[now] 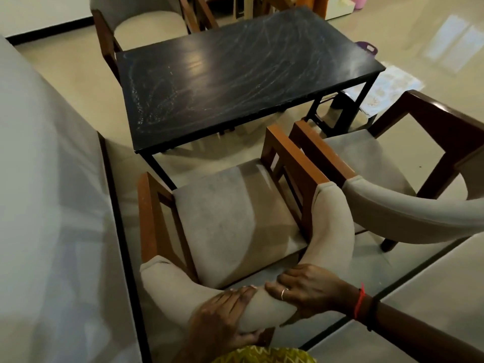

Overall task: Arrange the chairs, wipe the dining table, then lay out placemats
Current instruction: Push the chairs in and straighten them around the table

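Both hands grip the padded backrest [331, 221] of the near chair [235, 218]. The left hand [225, 315] wraps the backrest's curve, with the thumb underneath. The right hand [306, 292], just beside it, curls its fingers over the top. The near chair stands at the near edge of the black dining table [235, 74], seat facing the table. A second chair [366, 163] stands just to its right. A third chair [146, 24] stands at the table's far left.
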